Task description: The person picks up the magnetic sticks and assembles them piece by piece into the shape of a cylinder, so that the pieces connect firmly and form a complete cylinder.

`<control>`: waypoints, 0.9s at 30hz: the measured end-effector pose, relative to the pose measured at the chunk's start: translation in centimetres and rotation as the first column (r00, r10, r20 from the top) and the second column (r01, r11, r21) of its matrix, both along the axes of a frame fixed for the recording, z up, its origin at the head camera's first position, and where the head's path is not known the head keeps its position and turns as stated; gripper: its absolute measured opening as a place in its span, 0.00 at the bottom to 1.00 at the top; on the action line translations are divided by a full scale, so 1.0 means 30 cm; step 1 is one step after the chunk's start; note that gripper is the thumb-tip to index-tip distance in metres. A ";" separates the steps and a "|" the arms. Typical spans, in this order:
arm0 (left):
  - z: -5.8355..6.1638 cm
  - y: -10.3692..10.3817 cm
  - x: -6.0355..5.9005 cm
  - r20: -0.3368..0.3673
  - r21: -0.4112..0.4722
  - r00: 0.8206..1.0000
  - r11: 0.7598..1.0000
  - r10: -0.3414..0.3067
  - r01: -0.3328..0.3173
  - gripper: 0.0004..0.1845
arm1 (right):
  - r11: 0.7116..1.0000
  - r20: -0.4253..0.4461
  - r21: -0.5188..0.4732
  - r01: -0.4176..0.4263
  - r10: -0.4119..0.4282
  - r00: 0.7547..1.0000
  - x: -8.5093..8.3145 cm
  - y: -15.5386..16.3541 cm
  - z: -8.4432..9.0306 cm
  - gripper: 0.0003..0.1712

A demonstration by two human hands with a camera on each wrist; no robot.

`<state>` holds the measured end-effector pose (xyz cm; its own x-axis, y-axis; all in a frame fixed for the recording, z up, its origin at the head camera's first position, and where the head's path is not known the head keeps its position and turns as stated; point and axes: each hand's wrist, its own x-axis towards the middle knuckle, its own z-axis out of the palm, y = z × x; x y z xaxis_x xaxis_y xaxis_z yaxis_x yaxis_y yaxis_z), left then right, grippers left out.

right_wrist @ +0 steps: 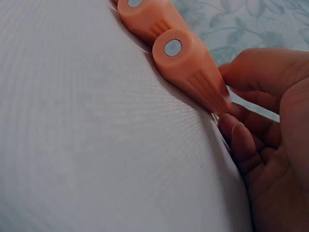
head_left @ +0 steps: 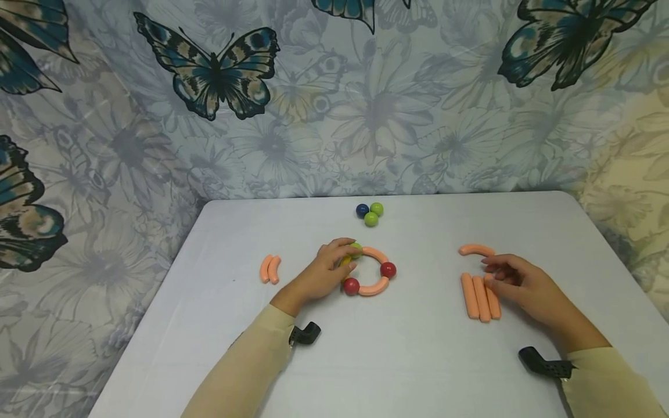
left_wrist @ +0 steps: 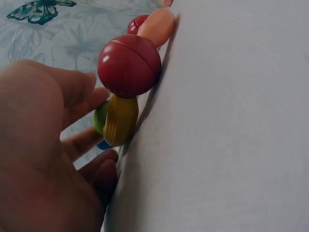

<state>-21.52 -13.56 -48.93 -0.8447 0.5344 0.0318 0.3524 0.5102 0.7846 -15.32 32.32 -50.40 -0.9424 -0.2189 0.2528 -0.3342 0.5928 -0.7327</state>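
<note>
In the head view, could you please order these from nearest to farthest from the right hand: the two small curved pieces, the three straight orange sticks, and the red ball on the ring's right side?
1. Straight orange sticks: beside the right hand, at its fingertips.
2. Red ball: farther left.
3. Small curved pieces: farthest left.

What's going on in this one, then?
Someone is at a white table. The left hand is at the left side of a ring of balls and rods; the right hand is at the far end of the rightmost of three straight orange rods. Three loose balls lie beyond the ring.
</note>
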 end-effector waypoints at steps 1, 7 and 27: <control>0.002 0.002 0.001 -0.004 -0.015 1.000 1.000 0.011 -0.011 0.20 | 1.000 -0.001 -0.002 0.002 -0.002 1.000 0.001 0.001 0.000 0.22; 0.010 0.013 0.006 -0.039 -0.100 0.997 0.993 0.065 -0.069 0.20 | 1.000 -0.020 -0.011 0.009 -0.009 1.000 0.007 0.003 0.001 0.21; 0.046 -0.065 -0.007 0.025 -0.131 0.998 0.990 0.058 -0.055 0.17 | 0.995 0.056 0.086 0.051 -0.056 0.997 0.006 0.015 0.034 0.26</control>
